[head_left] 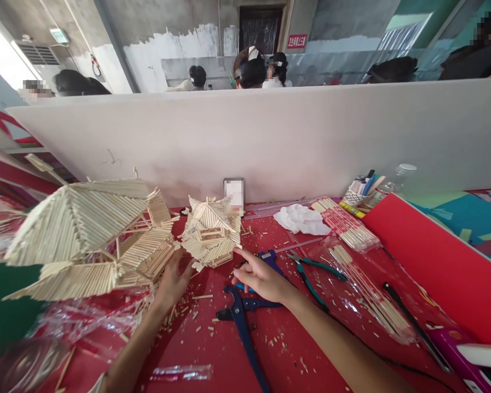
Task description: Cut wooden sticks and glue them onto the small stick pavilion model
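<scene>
A small pavilion model (210, 232) made of pale wooden sticks stands on the red table, with a tiered, pointed roof. My right hand (264, 275) is at its right side; the index finger stretches out to its lower roof edge and the other fingers are loosely bent. My left hand (174, 281) is at its lower left, thumb and fingers apart, beside a larger stick-built pavilion (82, 224). Whether the left fingertips touch either model I cannot tell. Below my right hand lie blue-handled cutters (241, 316), and a blue glue gun (268, 259) is partly hidden behind it.
Green-handled pliers (311, 270), packs of wooden sticks (346, 224), and crumpled white tissue (301, 219) lie to the right. A red board (442, 267) leans beyond them. Stick offcuts litter the tabletop. A white partition (270, 142) closes off the back, with people behind it.
</scene>
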Motion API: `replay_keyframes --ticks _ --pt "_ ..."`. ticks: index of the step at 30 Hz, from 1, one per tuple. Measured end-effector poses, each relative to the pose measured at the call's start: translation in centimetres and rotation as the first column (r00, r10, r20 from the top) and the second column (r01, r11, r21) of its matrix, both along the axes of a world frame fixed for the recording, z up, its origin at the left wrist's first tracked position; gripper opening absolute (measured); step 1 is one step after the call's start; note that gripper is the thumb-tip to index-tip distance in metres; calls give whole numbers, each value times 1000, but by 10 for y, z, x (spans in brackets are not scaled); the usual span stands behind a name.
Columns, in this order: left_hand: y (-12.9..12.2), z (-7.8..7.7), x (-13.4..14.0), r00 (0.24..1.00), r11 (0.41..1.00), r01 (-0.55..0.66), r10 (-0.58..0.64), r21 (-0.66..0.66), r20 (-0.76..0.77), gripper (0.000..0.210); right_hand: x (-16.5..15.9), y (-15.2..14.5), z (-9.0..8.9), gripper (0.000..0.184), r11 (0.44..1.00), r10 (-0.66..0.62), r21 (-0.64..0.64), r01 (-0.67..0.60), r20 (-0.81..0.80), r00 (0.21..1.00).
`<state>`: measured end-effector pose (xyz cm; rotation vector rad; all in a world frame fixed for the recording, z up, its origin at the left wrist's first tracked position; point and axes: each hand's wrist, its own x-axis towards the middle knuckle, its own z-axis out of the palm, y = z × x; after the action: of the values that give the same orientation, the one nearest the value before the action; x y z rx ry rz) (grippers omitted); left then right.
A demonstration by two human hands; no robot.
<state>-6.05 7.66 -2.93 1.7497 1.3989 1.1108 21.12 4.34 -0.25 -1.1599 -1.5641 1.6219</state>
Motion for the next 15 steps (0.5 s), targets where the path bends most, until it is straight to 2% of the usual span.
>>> replay_keyframes --ticks 4,7,11,15 --pt "1 5 3 998 999 -24 23 25 58 38 0 -3 12 61 998 66 3 -67 56 996" --pt "2 11 4 997 999 -35 34 13 76 33 -3 -4 15 55 995 91 30 -93 65 994" --pt "0 14 3 991 998 -54 59 -40 117 32 -5 -6 13 54 993 97 64 -102 79 992" --pt "0 12 2 983 995 -39 55 -92 174 30 -6 -9 17 58 989 99 99 -113 138 985"
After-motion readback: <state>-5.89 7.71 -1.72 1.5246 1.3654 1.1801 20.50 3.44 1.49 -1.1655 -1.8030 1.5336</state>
